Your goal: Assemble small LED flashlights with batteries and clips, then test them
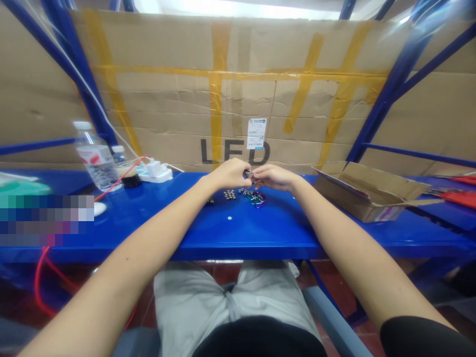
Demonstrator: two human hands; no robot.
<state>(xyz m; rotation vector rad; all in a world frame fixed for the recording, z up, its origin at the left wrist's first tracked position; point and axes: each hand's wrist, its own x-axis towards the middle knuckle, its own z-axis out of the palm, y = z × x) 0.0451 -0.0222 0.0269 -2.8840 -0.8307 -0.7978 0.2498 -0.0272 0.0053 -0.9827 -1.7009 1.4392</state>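
Above the middle of the blue table (pixel 208 230), my left hand (pixel 230 173) and my right hand (pixel 273 177) meet. Both have their fingers closed around a small shiny metal piece (pixel 248 174), too small and partly covered to name. Below them lies a cluster of small brass-coloured metal parts (pixel 229 194). Beside it, under my right hand, is a little heap of green and purple metallic loops (pixel 256 199). Something small and green (pixel 210 201) shows next to my left wrist. Closer to me lies a small white disc (pixel 229 218).
An open cardboard box (pixel 366 198) stands at the right. At the left are a water bottle (pixel 96 158), a bottle of dark liquid (pixel 128 173), a white power strip (pixel 156 171) and a red cable (pixel 40 277). A large taped cardboard sheet (pixel 178 109) rises behind the table.
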